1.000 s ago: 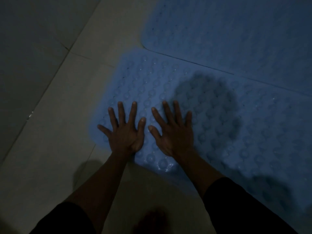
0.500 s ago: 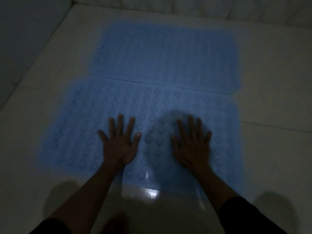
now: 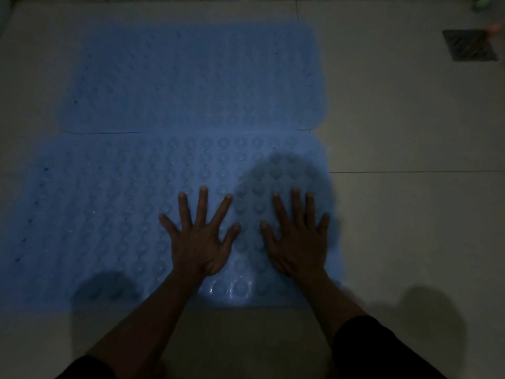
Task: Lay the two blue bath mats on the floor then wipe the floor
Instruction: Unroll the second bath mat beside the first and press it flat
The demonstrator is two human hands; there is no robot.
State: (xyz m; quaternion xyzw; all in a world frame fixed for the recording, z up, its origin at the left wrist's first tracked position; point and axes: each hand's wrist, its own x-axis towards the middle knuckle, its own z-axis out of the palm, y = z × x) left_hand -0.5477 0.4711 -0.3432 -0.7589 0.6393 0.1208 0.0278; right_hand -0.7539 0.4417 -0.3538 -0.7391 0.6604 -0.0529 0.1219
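A bathroom: tiled floor (image 3: 396, 127), floor drain (image 3: 468, 48), blue bath mats (image 3: 191, 83).

Very dim, bluish-grey cast, noisy w/ little contrast. Light seems to come from behind/above the person: round dark shadow falls on near bath mat (image 3: 114, 214) past right hand (image 3: 297, 242), softer shadow blobs on floor (image 3: 410, 214) at bottom. Small wet glare spot at mat's near edge. Corners darken; far mat (image 3: 191, 77) texture soft.

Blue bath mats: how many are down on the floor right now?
2. The far mat lies flat further from the person; the near mat lies flat beside it, edges meeting, with the left hand and right hand pressed on it. None seems hidden.
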